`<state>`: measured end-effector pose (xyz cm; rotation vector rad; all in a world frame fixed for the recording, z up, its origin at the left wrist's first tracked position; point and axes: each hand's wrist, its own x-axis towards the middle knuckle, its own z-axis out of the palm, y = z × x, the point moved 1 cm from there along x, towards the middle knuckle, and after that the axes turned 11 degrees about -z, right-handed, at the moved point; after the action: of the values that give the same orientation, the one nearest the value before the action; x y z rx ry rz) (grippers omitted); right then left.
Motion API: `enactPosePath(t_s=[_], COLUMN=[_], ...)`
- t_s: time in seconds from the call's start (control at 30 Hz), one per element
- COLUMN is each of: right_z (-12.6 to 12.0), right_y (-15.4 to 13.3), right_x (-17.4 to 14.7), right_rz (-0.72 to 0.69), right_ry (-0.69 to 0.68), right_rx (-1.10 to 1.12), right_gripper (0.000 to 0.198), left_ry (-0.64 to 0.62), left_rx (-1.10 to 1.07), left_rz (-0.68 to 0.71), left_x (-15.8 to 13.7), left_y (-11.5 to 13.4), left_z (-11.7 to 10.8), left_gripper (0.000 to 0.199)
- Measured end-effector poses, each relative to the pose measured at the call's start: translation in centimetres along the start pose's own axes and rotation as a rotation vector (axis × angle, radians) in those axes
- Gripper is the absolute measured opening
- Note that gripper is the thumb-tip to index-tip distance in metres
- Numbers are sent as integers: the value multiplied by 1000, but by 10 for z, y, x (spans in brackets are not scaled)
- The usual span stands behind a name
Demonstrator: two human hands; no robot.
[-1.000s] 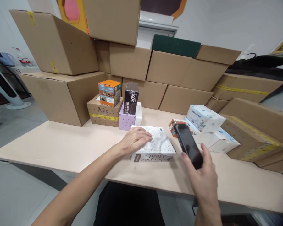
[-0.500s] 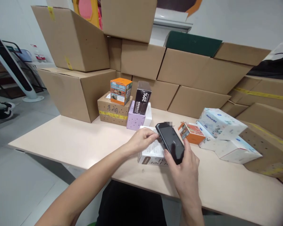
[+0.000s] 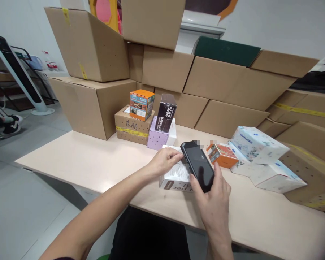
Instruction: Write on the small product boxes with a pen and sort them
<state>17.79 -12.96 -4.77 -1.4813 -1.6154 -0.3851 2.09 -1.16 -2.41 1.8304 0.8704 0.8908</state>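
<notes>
A black rugged phone (image 3: 198,162) with a dark screen is tilted over a white printed box (image 3: 176,175) on the table. My right hand (image 3: 214,198) is closed around the phone's lower end, thumb on its near-left edge and fingers on the right side. At the upper left edge, my left hand (image 3: 165,160) pinches the phone's side with thumb and forefinger. The white box lies partly hidden behind the phone and both hands. Just right of the phone sits an orange box (image 3: 223,156) with pictures on it.
Tissue packs (image 3: 260,144) are stacked at the right. Behind stand a brown speckled carton (image 3: 131,135) with an orange box (image 3: 141,104) on top, and a dark "20%" box (image 3: 165,113) on a lilac box (image 3: 157,139). Large cardboard boxes (image 3: 224,79) wall the back.
The camera view has shifted slightly, so the surroundings sit a little further right. Both hands keep their hold on the phone, which has hardly moved above the white box.
</notes>
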Motion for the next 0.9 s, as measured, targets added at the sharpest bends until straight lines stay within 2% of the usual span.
enactPosePath(t_s=[0.27,0.6,0.9], right_z=[1,5,3], right_y=[2,2,-2], right_x=[-1,0,0], right_rz=[-46,-110,-2], right_ry=[20,70,42], right_rx=[-28,-89,-50], right_gripper=[80,78,84], left_ry=[4,40,-18], left_rx=[-32,54,-13], left_rz=[-52,-63,-81], left_x=[1,3,2], left_y=[-3,-3,-3], left_z=[1,1,-1], left_gripper=[37,41,36])
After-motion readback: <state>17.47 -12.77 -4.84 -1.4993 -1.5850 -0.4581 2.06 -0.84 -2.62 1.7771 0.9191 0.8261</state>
